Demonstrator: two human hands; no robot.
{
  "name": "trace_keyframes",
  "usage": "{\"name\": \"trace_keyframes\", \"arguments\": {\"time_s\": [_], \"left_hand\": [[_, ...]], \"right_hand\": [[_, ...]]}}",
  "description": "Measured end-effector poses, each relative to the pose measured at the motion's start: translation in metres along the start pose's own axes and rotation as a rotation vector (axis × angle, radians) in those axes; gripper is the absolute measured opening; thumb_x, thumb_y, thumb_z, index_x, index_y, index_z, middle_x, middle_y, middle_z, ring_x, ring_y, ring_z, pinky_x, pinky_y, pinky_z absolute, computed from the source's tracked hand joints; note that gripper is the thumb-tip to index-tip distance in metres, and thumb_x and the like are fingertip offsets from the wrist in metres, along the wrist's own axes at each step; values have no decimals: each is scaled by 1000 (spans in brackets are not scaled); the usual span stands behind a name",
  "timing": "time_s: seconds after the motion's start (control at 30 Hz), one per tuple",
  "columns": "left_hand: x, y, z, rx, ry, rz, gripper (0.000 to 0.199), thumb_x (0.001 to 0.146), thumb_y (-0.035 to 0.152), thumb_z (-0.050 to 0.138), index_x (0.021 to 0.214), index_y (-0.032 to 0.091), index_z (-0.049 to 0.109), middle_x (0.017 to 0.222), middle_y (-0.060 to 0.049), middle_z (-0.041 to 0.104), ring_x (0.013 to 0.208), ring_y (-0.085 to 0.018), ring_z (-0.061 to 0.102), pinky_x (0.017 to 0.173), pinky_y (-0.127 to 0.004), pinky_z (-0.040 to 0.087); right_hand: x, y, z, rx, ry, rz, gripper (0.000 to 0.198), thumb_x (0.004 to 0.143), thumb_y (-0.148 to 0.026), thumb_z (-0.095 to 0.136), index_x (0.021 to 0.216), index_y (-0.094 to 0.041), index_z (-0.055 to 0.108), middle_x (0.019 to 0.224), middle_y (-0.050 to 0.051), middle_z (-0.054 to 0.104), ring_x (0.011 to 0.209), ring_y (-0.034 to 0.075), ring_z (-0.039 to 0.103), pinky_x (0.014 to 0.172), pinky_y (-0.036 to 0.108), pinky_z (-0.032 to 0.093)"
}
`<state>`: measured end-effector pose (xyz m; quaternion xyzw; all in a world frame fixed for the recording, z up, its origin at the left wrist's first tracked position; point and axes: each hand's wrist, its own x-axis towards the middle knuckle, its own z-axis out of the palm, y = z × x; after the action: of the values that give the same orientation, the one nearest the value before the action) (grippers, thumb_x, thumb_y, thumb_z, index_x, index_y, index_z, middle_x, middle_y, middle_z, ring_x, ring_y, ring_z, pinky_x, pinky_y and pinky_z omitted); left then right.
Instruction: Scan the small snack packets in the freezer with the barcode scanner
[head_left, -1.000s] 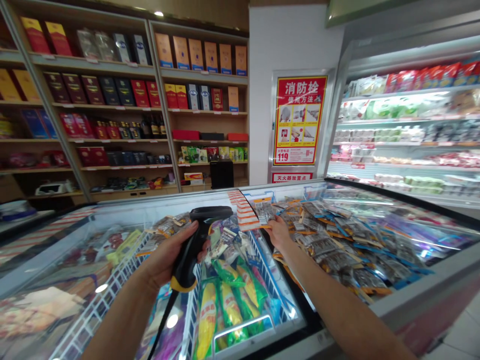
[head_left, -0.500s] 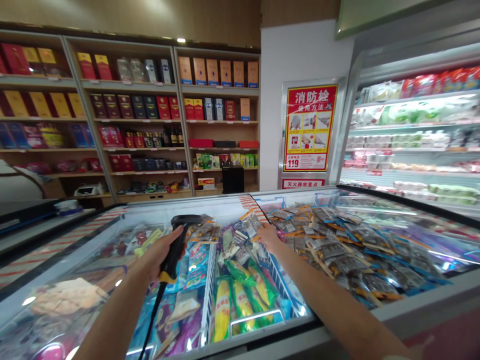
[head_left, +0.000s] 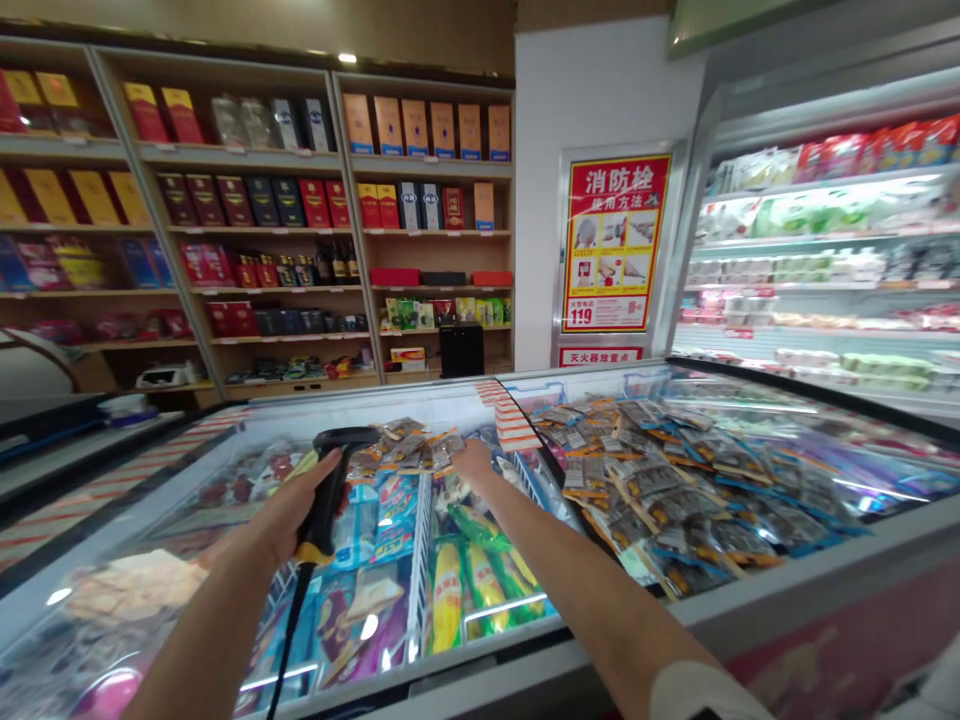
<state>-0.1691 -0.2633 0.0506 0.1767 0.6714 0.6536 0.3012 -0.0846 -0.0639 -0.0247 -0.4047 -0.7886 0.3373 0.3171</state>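
My left hand point(head_left: 289, 505) is wrapped round the grip of a black and yellow barcode scanner point(head_left: 328, 500), its head tilted up over the freezer and its cable hanging down. With closed fingers, my right hand point(head_left: 474, 460) holds a small clear packet with orange edges point(head_left: 445, 450) at the back of the open freezer section. Similar packets point(head_left: 401, 440) lie just left of it, above blue ice cream wrappers point(head_left: 394, 515). Below my right hand, yellow and green banana-shaped packs point(head_left: 448, 595) fill a white wire basket.
A large heap of brown packets point(head_left: 675, 480) lies on the right, on the freezer's glass. The freezer's front rim point(head_left: 480, 690) runs below my arms. Behind stand shelves of boxes point(head_left: 427, 245), a red hydrant poster point(head_left: 615, 240) and a lit refrigerated case point(head_left: 825, 240).
My right hand has moved left with the packet, toward the packets on the blue wrappers. The scanner in my left hand has shifted slightly left in view.
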Motion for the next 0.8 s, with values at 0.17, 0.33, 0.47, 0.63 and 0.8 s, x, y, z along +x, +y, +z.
{"name": "trace_keyframes", "arguments": {"time_s": [0.17,0.33,0.47,0.63,0.8], "left_hand": [[-2,-2,20,18,-68,-27,26,69,37,52,63,12,52,47,-3,55,38,-10,49,34,-18,39],[-5,-7,41,25,-145,-6,27,67,39,54,63,12,52,50,-4,57,39,-11,52,35,-19,41],[-8,-7,56,4,-143,-25,21,68,34,55,66,13,52,49,-4,56,39,-12,52,36,-20,43],[-13,-7,71,24,-161,-45,22,69,34,54,64,13,51,48,-4,56,40,-11,52,36,-19,42],[-18,-9,78,38,-202,-50,24,69,36,53,63,12,51,48,-4,56,39,-10,51,37,-19,42]], "right_hand": [[-1,12,-43,-223,-6,-18,24,68,-15,46,85,-11,62,91,12,63,86,21,57,66,24,40],[-9,41,-114,-420,-82,-102,20,68,-18,47,78,-17,65,84,6,65,83,19,57,64,22,39],[-17,66,-162,-588,-147,-89,15,61,-19,54,70,-16,66,77,8,66,77,22,58,63,24,39],[-25,81,-181,-723,-166,-27,29,54,-26,61,78,-11,65,85,15,64,82,26,58,65,27,41],[-40,85,-188,-782,-63,65,47,63,-40,53,98,-9,57,98,19,59,92,30,54,71,36,40]]}}
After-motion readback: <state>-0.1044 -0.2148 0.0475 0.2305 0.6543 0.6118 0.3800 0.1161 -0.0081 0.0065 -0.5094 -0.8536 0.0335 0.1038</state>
